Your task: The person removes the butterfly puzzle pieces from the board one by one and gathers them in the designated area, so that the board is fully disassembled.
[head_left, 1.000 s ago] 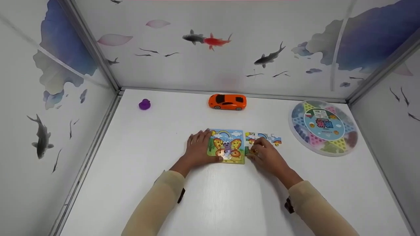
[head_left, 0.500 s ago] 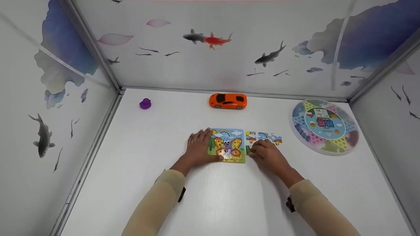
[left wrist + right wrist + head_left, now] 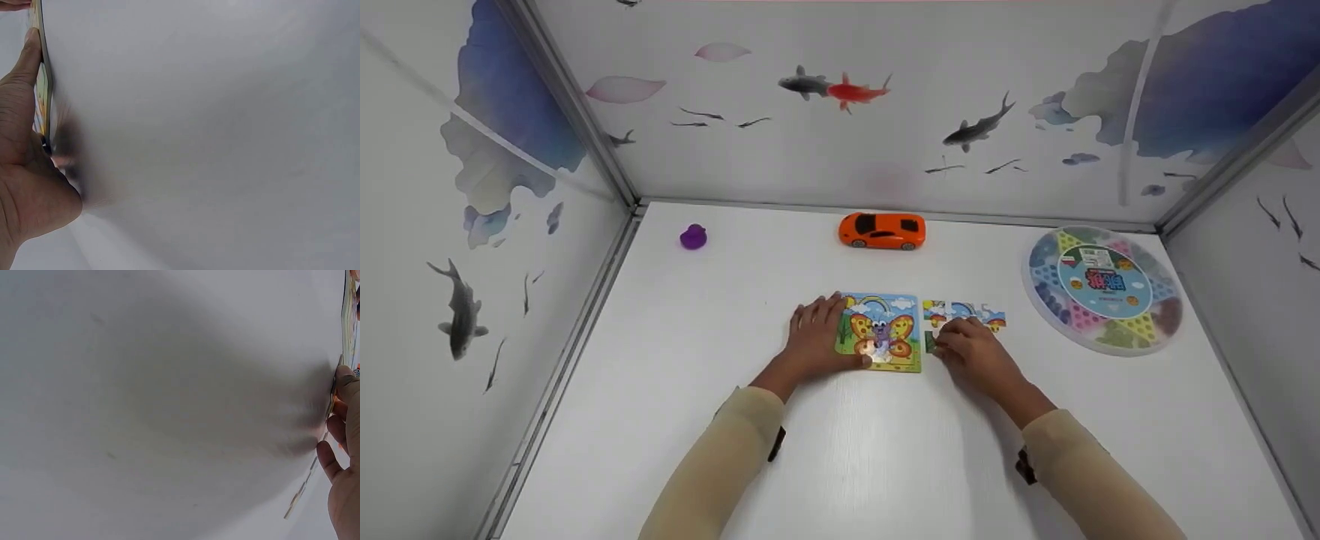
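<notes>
A square butterfly puzzle board (image 3: 894,330) is laid flat near the middle of a white tabletop (image 3: 840,465), within reach of both hands. Its left side is framed by the left hand (image 3: 816,341): nothing is grasped, the fingers are relaxed and spread beside the edge, and the thumb is rested on the lower border, probably so that the board is held steady. Just beside the right edge, a row of puzzle pieces (image 3: 962,310) is set out, presumably so that they can be compared with the board's picture. The right hand (image 3: 979,356) is curled below that row, and a dark green piece (image 3: 929,342) seems to be pinched by thumb and fingertips, though much of it is hidden.

One board and two hands are counted. Three pieces can be made out in the row, so at least four with the green one; whether more are covered by the right hand cannot be told. Toward the back, one purple toy duck (image 3: 694,237), one orange toy car (image 3: 882,231) and one round game box (image 3: 1102,291) are placed well apart, perhaps so that working room is left.
</notes>
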